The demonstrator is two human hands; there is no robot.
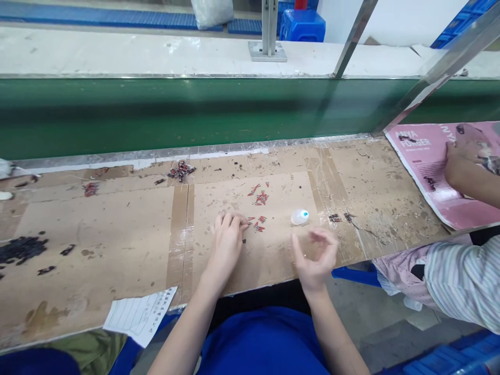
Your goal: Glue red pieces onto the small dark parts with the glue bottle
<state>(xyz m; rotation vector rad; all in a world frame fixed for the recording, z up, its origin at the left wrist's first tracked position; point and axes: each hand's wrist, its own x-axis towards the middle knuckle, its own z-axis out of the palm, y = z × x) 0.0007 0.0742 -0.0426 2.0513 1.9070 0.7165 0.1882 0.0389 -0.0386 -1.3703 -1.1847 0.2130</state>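
Observation:
My left hand (228, 234) rests low over the cardboard, its fingertips pinched together on something too small to make out, just left of small red parts (259, 227). More red parts (261, 198) lie in a loose group farther from me. Slightly blurred, my right hand (315, 255) is raised near the table's front edge, thumb and fingers apart, with nothing visible between them. A small white bottle (299, 217) with a blue tip lies just beyond it. One small black piece (244, 241) is beside my left fingers.
Black parts (22, 250) are heaped at far left; a dark red pile (181, 171) lies toward the back. Printed paper (140, 315) overhangs the front edge. At right, another person's hand (464, 153) is over a pink sheet (425, 156). A green belt (156, 114) runs behind.

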